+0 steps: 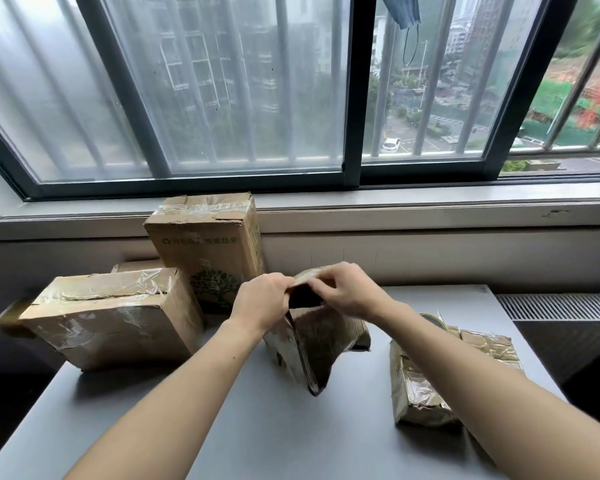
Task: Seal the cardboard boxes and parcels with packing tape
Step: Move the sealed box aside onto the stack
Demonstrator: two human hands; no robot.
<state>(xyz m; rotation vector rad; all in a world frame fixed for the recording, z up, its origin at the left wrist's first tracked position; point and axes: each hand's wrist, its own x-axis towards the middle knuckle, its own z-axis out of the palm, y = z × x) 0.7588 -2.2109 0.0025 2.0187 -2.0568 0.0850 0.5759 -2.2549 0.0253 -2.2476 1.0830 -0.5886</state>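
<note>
Table (205,427): grey, lower frame, under a window.
Parcel (321,344): centre, standing on edge; looks light, crumpled and tape-slick, best held at the top fold.
Left hand (262,303): pinches that fold.
Right hand (349,289): fingers curled over it.
Boxes (118,317): taped, left, behind.

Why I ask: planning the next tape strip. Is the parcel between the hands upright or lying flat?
Upright. The parcel stands on end on the table, the left hand and right hand pinching its top edge.

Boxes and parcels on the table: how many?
6: tall box at back, flat box left, hidden box behind it, held parcel centre, near parcel and far parcel right. More may be hidden.
</note>
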